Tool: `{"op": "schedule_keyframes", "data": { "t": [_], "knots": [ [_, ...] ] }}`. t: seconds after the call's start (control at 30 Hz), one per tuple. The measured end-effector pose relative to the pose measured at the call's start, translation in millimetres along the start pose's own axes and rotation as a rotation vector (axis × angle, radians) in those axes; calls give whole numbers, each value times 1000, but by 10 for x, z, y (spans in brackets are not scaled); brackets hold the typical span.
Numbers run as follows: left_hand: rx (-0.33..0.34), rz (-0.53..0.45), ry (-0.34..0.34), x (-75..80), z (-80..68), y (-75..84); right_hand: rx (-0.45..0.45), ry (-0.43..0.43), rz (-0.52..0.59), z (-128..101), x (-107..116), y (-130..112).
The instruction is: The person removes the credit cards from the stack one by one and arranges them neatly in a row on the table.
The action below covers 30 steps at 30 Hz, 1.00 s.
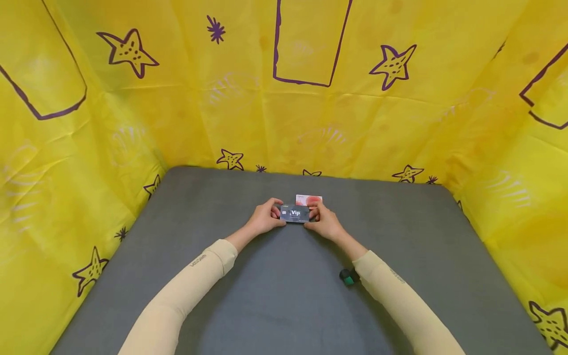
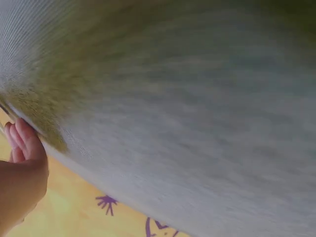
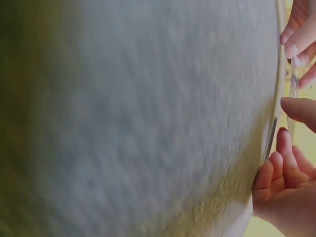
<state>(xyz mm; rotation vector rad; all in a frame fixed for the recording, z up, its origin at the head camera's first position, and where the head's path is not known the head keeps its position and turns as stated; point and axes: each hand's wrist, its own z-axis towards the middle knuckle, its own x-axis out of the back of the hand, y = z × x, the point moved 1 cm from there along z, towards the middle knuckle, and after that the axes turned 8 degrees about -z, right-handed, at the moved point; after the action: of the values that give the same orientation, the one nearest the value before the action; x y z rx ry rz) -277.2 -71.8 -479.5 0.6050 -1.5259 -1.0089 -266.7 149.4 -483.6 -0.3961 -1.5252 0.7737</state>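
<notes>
Hands (image 1: 264, 218) half-closed on Vip card (image 1: 294, 214)

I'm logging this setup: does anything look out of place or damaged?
No spill or damage shows. The one mild oddity is a small black-and-green item by the right sleeve, away from the dark card held by the left hand and right hand; I can't tell what it is.
</notes>
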Motion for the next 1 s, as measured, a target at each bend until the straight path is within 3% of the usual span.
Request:
{"op": "schedule_keyframes", "data": {
  "t": [0.37,0.63,1.0],
  "knots": [
    [-2,41,-43,213,-289,-47,53,-27,-40,-153,-87,-213],
    [-65,61,-39,378,-542,-127,106,-77,-52,-200,-237,-329],
    [-14,87,-70,708,-830,-261,182,-133,-90,-224,-485,-615]
  ]
}}
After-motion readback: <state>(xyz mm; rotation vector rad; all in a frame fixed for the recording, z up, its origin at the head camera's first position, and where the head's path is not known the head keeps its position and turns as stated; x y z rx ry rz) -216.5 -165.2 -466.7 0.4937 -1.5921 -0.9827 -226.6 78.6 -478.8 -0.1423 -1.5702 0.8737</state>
